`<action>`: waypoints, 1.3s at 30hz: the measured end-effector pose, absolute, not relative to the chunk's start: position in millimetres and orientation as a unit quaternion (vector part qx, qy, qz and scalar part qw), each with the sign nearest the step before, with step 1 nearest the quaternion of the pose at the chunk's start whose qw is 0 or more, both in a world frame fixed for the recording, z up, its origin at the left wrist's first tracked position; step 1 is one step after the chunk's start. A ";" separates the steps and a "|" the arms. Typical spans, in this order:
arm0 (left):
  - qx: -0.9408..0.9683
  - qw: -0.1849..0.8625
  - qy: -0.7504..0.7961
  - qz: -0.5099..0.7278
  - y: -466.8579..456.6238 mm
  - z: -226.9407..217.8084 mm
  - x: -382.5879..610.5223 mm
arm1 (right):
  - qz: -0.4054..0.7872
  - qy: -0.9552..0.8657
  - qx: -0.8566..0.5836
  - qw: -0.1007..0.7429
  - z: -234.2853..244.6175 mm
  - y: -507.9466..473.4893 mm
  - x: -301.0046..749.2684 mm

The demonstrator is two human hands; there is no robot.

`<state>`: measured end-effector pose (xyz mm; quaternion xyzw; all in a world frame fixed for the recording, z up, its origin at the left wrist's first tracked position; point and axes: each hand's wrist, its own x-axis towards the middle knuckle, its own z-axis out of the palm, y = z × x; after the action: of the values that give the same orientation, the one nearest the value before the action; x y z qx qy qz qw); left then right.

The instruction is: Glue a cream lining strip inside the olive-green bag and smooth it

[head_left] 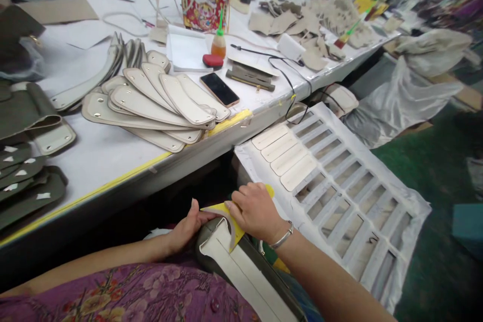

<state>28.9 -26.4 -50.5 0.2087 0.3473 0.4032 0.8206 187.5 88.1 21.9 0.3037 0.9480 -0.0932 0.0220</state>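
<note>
A dark olive box-shaped leather piece with a white side panel (241,269) lies across my lap, its rounded end toward the table. My right hand (256,214) is closed round a flat yellow piece with a curved beige edge (237,234), pressed against that end. The yellow piece's exact kind is unclear. My left hand (188,229) touches the same rounded end, thumb raised and fingers stretched along the edge below the yellow piece; its palm side is hidden.
On the table are fanned white strap pieces (151,98), a phone (220,88), a glue bottle (218,44), a red case (213,61) and dark flaps (26,186). A slotted white rack (339,181) with several white pieces leans at right. The table's yellow-taped edge (113,178) runs ahead.
</note>
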 end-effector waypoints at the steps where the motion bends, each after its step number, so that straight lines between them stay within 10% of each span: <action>1: 0.175 0.836 0.332 0.401 -25.4 -49.1 28.9 | -0.089 0.957 0.276 0.010 20.8 91.5 185.9; 39: 0.565 0.597 0.476 0.312 -16.5 -30.8 19.5 | -0.175 0.955 0.237 -0.027 4.1 75.5 210.9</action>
<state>19.5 -16.5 -30.8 0.5654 0.4758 0.3116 0.5974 210.9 75.5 4.1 0.2374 0.9551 -0.1752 -0.0269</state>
